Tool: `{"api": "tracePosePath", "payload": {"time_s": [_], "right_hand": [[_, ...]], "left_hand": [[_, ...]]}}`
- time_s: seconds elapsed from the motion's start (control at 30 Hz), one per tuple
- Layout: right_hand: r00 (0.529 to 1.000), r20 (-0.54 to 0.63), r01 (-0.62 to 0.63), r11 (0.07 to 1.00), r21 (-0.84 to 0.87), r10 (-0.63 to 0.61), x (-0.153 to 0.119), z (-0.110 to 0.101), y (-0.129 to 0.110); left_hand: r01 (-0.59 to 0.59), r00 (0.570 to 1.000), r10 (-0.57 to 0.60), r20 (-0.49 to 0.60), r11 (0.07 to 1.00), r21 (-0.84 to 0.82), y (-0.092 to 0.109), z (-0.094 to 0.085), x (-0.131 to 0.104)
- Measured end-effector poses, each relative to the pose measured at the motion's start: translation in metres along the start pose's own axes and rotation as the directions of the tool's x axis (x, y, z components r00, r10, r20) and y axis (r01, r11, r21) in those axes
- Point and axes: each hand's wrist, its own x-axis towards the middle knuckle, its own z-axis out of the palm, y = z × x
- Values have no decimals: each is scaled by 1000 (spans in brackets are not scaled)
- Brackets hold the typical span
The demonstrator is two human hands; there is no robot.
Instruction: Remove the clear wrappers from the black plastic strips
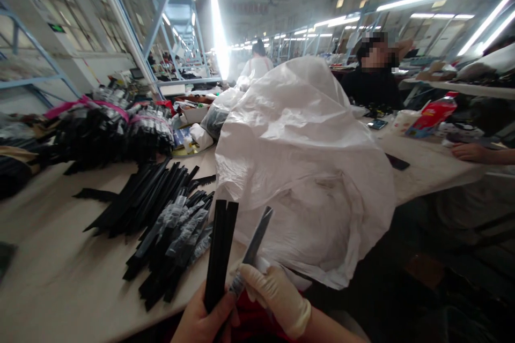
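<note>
My left hand (pixel 209 316) is bare and closed around a few flat black strips (pixel 217 252), which stand nearly upright above the table's front edge. My right hand (pixel 277 295) wears a pale thin glove. Its fingers pinch a shiny grey strip (pixel 257 233) that looks like folded plastic film and slants up to the right. The lower end of this film meets the black strips at my left thumb. To the left lie bundles of black strips (pixel 173 241) with clear film around their middles. Behind them is a pile of loose black strips (pixel 137 198).
A large white plastic bag (pixel 298 161) bulges across the middle of the table (pixel 48 268). Tied black bundles (pixel 96 123) are heaped at the back left. At right are a red packet (pixel 432 112), a dark phone-like slab (pixel 397 162) and another person's hand (pixel 469 152).
</note>
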Motion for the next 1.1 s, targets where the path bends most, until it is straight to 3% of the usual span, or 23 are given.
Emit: {"api": "tracePosePath", "payload": {"time_s": [0.17,0.3,0.37,0.47,0.53,0.6,0.73,0.8,0.87,0.97,1.03,1.1], "right_hand": [[979,-193,99,976,194,-61,9,0,-10],[997,-67,-31,992,121,40,3,14,4],[1000,-8,-7,988,156,8,3,10,6],[999,28,8,933,359,-19,12,-7,2],[996,84,-66,875,479,29,19,-16,0],[989,139,-120,842,526,54,25,-20,0],[988,150,-107,827,551,28,26,-24,0],[987,159,-118,803,584,29,24,-23,-4],[982,184,-146,765,628,36,23,-19,-9],[973,229,-175,723,668,24,23,-9,-13],[971,239,-152,727,670,-18,23,-4,-12],[973,224,-107,747,656,-57,21,-4,-11]], "left_hand": [[24,1000,-25,16,999,42,-12,-8,-6],[-20,997,26,-66,996,92,-5,-11,-10],[-69,986,95,-141,981,179,7,-24,-8],[-97,933,225,-282,909,404,31,-54,9],[-63,880,317,-354,816,574,45,-76,30],[-41,838,373,-398,771,635,56,-95,51],[-21,792,439,-423,713,701,66,-108,66],[-22,787,456,-416,694,720,66,-98,58],[-43,829,408,-382,728,684,60,-76,44],[-86,956,190,-222,909,408,41,-28,28],[-54,992,76,-101,978,199,24,4,27],[-10,998,14,-61,998,58,11,24,30]]}}
